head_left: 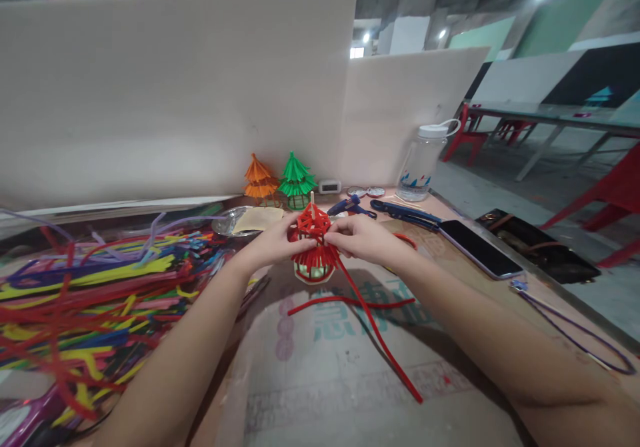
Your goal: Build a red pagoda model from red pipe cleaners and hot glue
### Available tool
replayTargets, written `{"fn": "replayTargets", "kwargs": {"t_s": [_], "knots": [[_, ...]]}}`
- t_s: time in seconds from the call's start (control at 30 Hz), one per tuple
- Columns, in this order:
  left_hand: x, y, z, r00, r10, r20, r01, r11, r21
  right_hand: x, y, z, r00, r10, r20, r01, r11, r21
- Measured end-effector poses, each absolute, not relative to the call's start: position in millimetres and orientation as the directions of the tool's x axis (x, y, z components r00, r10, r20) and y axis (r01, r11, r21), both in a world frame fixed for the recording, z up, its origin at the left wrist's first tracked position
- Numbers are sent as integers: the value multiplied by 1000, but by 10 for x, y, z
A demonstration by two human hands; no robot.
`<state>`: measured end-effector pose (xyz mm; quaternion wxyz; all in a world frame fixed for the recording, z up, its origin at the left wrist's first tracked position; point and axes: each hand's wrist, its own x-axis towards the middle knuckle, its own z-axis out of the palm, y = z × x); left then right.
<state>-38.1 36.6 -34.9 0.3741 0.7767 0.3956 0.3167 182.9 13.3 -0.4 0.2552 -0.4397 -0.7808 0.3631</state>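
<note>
My left hand (273,242) is closed on the left side of a small red tiered pagoda model (315,260), made of fuzzy-looking strips with a pale stick at its top. From the right, my right hand (359,237) pinches a red pipe cleaner (375,330) against the model's upper tier. Its long tail hangs down over the work surface towards me; the pinched part is hidden by the fingers. A second red pipe cleaner (325,300) lies just in front of the model. Behind it stand an orange pagoda model (260,179) and a green one (296,177).
Many coloured pipe cleaners (100,287) are heaped at left. A silver dish (235,220) sits behind my left hand. Blue-handled pliers (405,214), a phone (480,248), a water bottle (423,160) and a cord loop (575,330) lie or stand at right. A white partition (175,94) rises behind.
</note>
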Motion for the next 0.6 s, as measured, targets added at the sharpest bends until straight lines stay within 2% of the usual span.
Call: {"fn": "replayTargets", "kwargs": {"t_s": [0.13,0.47,0.6], "knots": [[-387,376,-349,502,840,205,367,-422,829,1864,149,-16,-507,858,82,512,377,-772],[-411,395,-332,534,809,246,390,-494,777,1969,278,-59,-439,856,274,444,471,-762],[-371,344,-291,527,815,243,397,-488,777,1926,212,-40,-326,839,436,462,544,-701]]}}
